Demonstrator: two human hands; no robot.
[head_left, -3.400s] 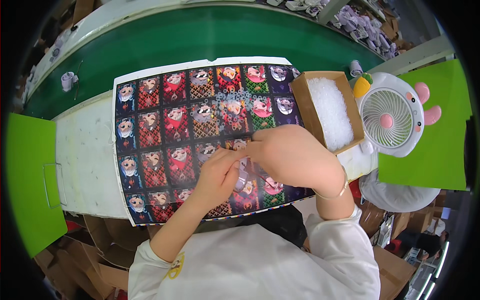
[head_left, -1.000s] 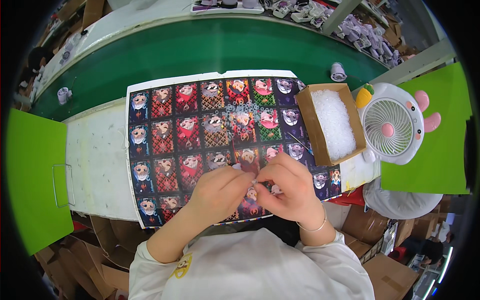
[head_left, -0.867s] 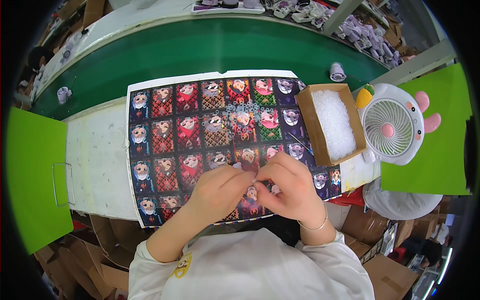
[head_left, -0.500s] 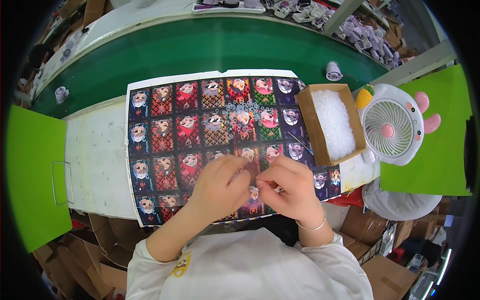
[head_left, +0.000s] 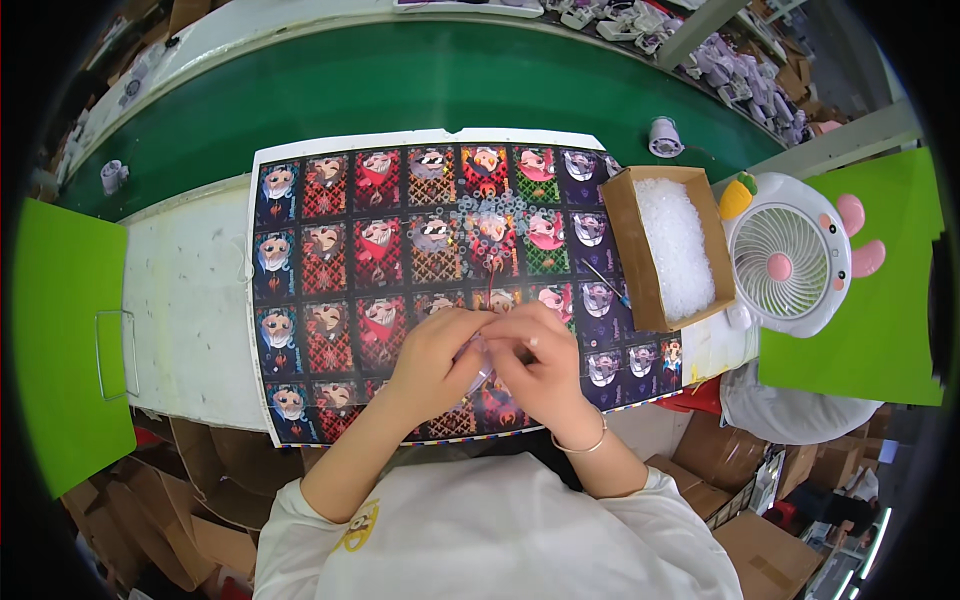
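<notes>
My left hand (head_left: 432, 362) and my right hand (head_left: 541, 366) meet over the near middle of a sheet printed with rows of cartoon characters (head_left: 379, 280). Both sets of fingers close on a small translucent, purple-tinted plastic piece (head_left: 484, 371). It is partly hidden by the fingers, and I cannot tell its exact kind. Just beyond the hands, a loose scatter of small clear rings (head_left: 492, 217) lies on the sheet. To the right of them rests a thin tool with a blue end (head_left: 607, 281), beside an open cardboard box (head_left: 622, 245).
Tiny clear plastic pieces (head_left: 675, 245) fill the box. A white rabbit-shaped fan (head_left: 780, 262) stands to its right. Behind the table runs a green conveyor belt (head_left: 380, 85) carrying a purple-white part (head_left: 664, 138). Green panels (head_left: 65, 340) flank the table; cardboard boxes (head_left: 766, 552) lie below.
My right hand has come leftward against my left, closing the gap between them. The translucent piece now shows between the fingers. The whole view has shifted slightly.
</notes>
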